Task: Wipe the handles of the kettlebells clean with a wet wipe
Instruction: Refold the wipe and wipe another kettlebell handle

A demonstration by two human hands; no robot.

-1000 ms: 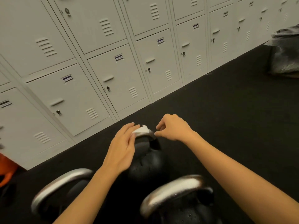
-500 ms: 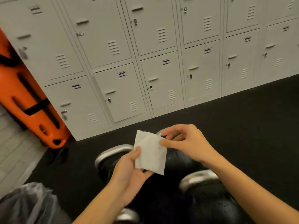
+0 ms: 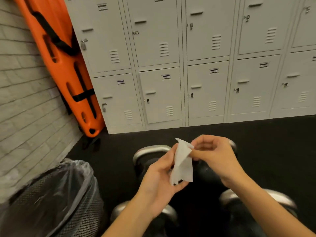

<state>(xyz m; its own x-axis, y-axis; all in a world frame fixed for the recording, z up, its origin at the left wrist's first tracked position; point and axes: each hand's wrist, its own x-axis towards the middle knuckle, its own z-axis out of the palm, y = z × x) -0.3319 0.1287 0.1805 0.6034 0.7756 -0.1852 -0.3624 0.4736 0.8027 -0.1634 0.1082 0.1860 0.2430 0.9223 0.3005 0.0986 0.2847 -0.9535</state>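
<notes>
both hands up in front, close together, sharing one white wipe (image 3: 182, 164). left hand (image 3: 159, 178) is palm-up w/ fingers curled round the wipe's lower part, thumb along its left edge. right hand (image 3: 214, 154) pinches the wipe's top right corner btwn thumb & forefinger, other fingers loosely curled. wipe hangs crumpled & partly folded btwn them, off the kettlebells. under the hands, on the black floor (image 3: 273, 142), several black kettlebells w/ silver handles: one handle (image 3: 150, 149) just beyond the left hand, another (image 3: 233, 144) peeking out behind the right hand, one (image 3: 273, 195) below the right forearm, one (image 3: 169, 211) under the left wrist. neither hand touches any of them. well left of the left arm, a mesh bin w/ a plastic liner (image 3: 56, 199). far ahead of the hands, grey lockers (image 3: 205, 65); to their left an orange board w/ black straps (image 3: 68, 69) leans against a pale brick wall (image 3: 22, 100).
</notes>
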